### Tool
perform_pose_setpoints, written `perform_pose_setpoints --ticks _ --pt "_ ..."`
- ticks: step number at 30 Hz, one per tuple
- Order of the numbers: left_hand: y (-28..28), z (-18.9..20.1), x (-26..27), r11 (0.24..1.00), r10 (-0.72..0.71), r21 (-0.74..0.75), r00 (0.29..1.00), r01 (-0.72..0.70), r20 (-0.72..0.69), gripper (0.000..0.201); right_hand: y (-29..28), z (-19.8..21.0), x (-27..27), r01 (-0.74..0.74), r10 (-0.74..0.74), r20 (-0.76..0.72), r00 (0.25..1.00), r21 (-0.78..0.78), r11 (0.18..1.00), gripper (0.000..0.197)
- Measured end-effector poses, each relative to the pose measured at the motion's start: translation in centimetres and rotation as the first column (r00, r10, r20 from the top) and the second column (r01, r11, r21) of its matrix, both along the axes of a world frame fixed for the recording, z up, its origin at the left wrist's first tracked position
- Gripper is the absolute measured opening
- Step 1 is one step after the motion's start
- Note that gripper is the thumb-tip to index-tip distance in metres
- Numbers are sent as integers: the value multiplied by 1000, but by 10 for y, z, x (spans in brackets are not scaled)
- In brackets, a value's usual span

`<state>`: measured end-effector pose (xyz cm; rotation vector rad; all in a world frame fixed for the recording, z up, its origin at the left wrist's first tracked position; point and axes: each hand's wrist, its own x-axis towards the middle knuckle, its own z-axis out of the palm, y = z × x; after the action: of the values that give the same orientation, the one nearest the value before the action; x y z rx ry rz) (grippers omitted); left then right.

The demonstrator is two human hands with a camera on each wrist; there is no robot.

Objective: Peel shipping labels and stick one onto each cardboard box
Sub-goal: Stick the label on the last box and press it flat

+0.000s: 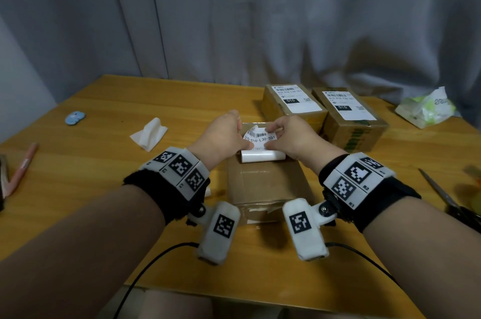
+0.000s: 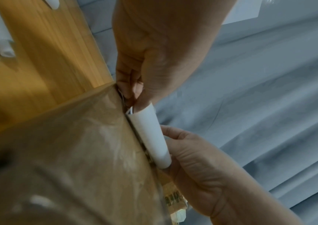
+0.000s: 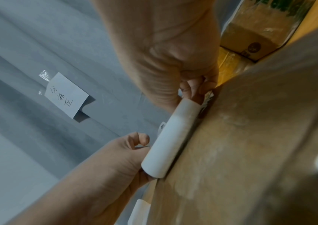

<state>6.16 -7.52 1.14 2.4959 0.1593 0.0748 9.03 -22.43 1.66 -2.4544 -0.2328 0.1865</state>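
A plain cardboard box [image 1: 265,183] stands at the table's middle, seen close up from both wrists [image 2: 77,152] [image 3: 250,152]. On its far top edge lies a white shipping label [image 1: 260,136] with a barcode, bowed upward. Its near end is curled into a white roll [image 1: 263,156] [image 2: 154,137] [image 3: 169,141]. My left hand [image 1: 243,136] [image 2: 134,91] pinches the label's left side. On the right side my right hand [image 1: 273,136] [image 3: 192,88] pinches it too. The underside of the label is hidden.
Two labelled boxes [image 1: 294,105] [image 1: 351,118] stand behind to the right. On the table lie a tissue [image 1: 149,134], a blue item [image 1: 75,117], a pink pen [image 1: 23,167], scissors [image 1: 442,193] and a plastic bag [image 1: 426,108]. A grey curtain [image 1: 234,19] hangs behind.
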Motion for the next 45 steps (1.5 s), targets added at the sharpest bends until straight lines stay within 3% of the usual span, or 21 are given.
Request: perform_pose_setpoints --ticks 14,17,21,24,29,35,40,43,45 --pt "-1 -1 1 990 -23 138 1000 22 7 46 -2 -4 1 -17 20 32 999 -71 997 39" --pt "3 -2 -1 989 -21 148 1000 20 4 44 -10 -4 1 -13 13 14 1000 -7 1000 34" --pt "5 -12 -1 981 50 188 999 -47 -11 58 -10 -8 2 -35 38 -47 998 65 997 42" --pt "7 -17 2 986 113 133 991 -102 -78 70 -9 -6 6 -27 32 -90 995 53 998 38" --pt "26 -21 3 988 141 75 982 -132 -126 71 -26 -7 12 -2 14 -151 988 82 997 29" --pt "12 -23 3 990 113 94 985 -101 -133 85 -11 -9 6 -55 61 -97 993 64 996 41" --pt "24 -25 3 990 138 7 980 -139 -145 81 -29 -9 10 -5 28 -158 987 145 989 37" --pt "27 -24 3 992 127 3 984 -128 -121 73 -35 -8 8 -87 105 -123 987 143 986 29" --pt "23 -23 5 996 91 -17 992 -93 -85 73 -30 -6 9 -188 192 -13 981 152 970 21"
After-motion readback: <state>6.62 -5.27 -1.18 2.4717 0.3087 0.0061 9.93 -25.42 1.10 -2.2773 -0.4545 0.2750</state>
